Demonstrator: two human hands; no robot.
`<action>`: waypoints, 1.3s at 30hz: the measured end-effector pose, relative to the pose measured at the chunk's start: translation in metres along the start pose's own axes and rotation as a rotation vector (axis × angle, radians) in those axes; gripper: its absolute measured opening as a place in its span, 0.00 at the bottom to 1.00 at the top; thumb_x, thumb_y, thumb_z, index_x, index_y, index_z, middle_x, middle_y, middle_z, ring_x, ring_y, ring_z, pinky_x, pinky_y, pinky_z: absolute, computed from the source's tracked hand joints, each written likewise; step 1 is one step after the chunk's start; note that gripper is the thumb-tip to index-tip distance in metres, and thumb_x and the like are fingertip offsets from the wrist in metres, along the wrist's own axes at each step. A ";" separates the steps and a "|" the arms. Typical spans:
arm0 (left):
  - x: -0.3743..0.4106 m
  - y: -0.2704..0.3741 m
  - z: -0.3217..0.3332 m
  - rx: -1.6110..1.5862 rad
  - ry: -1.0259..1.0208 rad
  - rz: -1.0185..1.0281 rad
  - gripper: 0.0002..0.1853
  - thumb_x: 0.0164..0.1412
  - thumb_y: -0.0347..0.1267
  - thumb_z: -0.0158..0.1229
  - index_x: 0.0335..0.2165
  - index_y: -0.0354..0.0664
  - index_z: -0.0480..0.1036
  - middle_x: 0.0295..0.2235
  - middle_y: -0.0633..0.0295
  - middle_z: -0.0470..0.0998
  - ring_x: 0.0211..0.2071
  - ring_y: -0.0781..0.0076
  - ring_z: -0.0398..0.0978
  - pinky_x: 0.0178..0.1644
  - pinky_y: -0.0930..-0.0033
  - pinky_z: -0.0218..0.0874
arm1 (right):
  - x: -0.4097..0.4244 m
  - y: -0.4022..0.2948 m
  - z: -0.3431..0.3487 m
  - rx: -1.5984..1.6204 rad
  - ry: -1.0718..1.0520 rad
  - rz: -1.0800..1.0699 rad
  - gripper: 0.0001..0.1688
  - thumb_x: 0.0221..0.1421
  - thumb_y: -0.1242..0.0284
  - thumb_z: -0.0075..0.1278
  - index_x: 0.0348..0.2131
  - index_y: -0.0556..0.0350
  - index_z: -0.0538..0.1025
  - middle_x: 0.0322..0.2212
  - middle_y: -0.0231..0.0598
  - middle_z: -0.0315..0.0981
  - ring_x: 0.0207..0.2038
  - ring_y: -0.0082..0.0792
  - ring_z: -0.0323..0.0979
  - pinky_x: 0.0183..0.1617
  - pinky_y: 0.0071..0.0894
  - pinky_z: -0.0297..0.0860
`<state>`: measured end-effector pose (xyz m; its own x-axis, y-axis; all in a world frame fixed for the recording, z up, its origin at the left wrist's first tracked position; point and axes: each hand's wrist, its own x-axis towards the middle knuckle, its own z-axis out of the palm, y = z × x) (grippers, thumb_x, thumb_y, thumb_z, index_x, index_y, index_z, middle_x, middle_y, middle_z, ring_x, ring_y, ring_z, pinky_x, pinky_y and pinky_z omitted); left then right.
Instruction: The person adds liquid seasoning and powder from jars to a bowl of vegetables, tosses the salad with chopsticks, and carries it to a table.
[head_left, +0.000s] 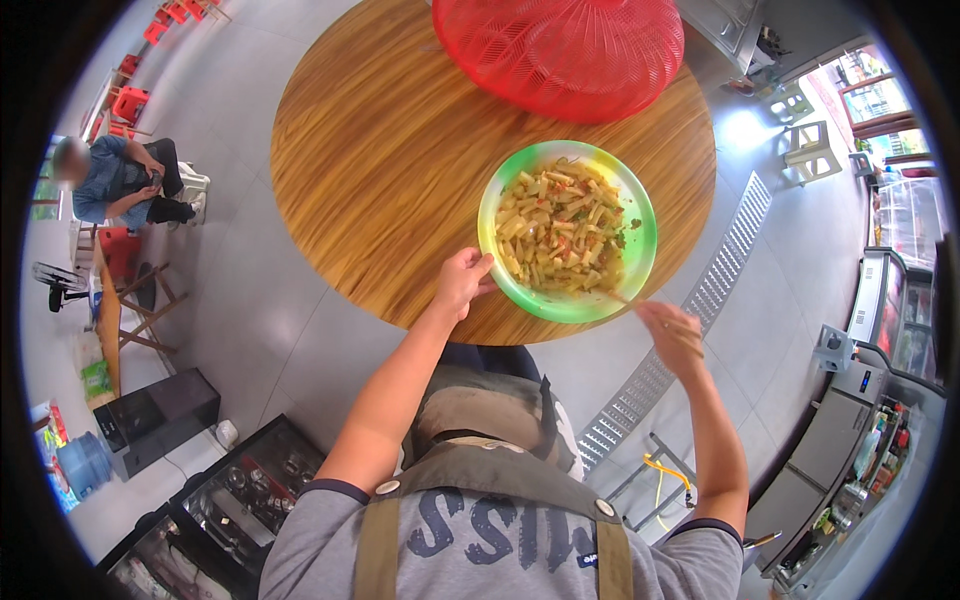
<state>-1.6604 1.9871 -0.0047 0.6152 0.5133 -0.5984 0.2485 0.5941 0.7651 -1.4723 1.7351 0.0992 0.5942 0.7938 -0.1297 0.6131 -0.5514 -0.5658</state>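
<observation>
A green, white and yellow plastic basin (640, 251) rests near the close edge of a round wooden table (367, 165). Inside it lies a heap of cut, pale yellow vegetable pieces (559, 225) with red bits and dark seasoning at the right side. My left hand (466, 283) grips the basin's left rim, thumb on top and fingers beneath. At the basin's lower right, my right hand (673, 330) is closed around thin sticks that look like wooden chopsticks (621, 298), slightly blurred, their tips at the food's edge.
A red mesh food cover (562, 52) sits at the table's far side. A perforated metal floor drain (697, 307) runs on the right, beside stools (814, 152). A seated person (124, 180) is far left. Steel cabinets (817, 442) stand at lower right.
</observation>
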 end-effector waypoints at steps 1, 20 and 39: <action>0.001 -0.004 -0.002 -0.024 0.006 0.000 0.09 0.58 0.29 0.46 0.35 0.34 0.65 0.33 0.58 0.72 0.32 0.69 0.73 0.37 0.64 0.67 | 0.009 0.003 -0.003 0.006 0.051 0.015 0.09 0.49 0.70 0.50 0.32 0.54 0.76 0.22 0.42 0.72 0.24 0.32 0.71 0.30 0.24 0.67; -0.012 0.012 0.007 0.034 0.081 -0.025 0.09 0.58 0.30 0.46 0.34 0.34 0.65 0.32 0.58 0.72 0.32 0.68 0.73 0.38 0.65 0.67 | 0.055 -0.047 0.022 0.523 0.414 0.076 0.09 0.51 0.71 0.48 0.32 0.57 0.76 0.25 0.36 0.74 0.25 0.21 0.68 0.30 0.19 0.66; -0.002 -0.003 -0.002 -0.032 0.020 -0.024 0.09 0.58 0.29 0.46 0.35 0.34 0.65 0.33 0.59 0.71 0.33 0.70 0.72 0.38 0.65 0.67 | 0.017 -0.034 0.061 0.428 0.358 0.162 0.07 0.48 0.74 0.51 0.30 0.58 0.76 0.24 0.40 0.74 0.25 0.28 0.72 0.31 0.21 0.67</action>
<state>-1.6636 1.9853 -0.0068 0.5942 0.5108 -0.6213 0.2388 0.6256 0.7427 -1.5147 1.7830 0.0664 0.8475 0.5308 -0.0007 0.2788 -0.4463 -0.8503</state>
